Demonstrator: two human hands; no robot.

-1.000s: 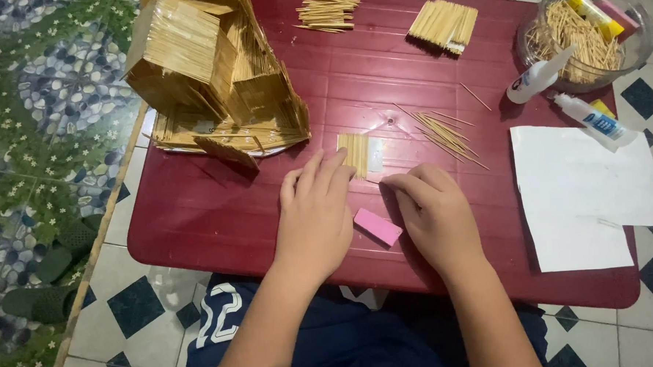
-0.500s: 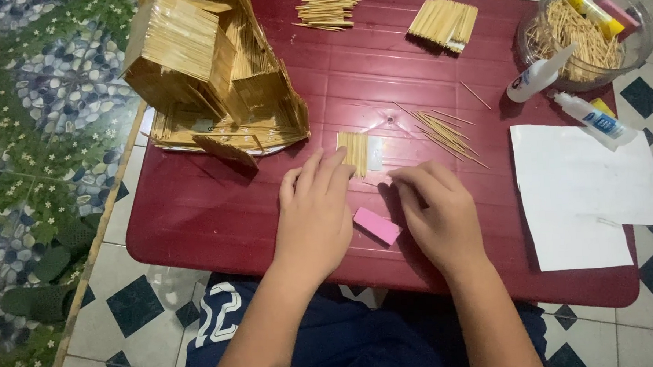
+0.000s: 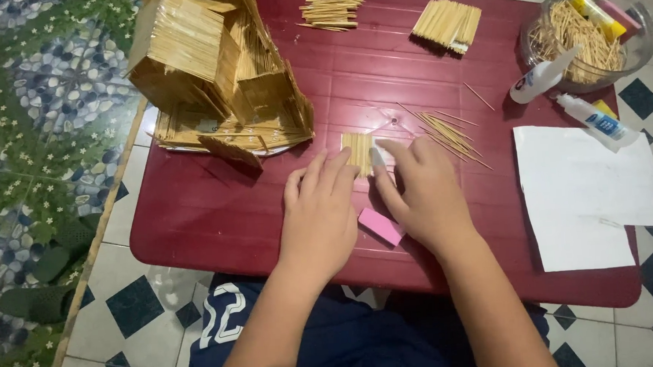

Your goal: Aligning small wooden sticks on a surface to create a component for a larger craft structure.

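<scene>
A small flat panel of glued toothpicks (image 3: 357, 151) lies on a scrap of white paper in the middle of the red plastic table (image 3: 210, 218). My left hand (image 3: 319, 212) rests flat on the table with its fingertips at the panel's lower edge. My right hand (image 3: 424, 191) lies beside it, fingers reaching onto the panel's right side and the paper. A pink block (image 3: 380, 226) sits on the table between my two hands. Neither hand grips anything.
A toothpick house model (image 3: 215, 71) stands at the back left. Loose toothpicks (image 3: 445, 133), two toothpick bundles (image 3: 448, 22), a clear bowl of toothpicks (image 3: 584, 33), two glue bottles (image 3: 595, 120) and a white paper sheet (image 3: 587, 194) lie to the right.
My right hand has moved up and left, from beside the pink block onto the right edge of the toothpick panel. My left hand has barely shifted.
</scene>
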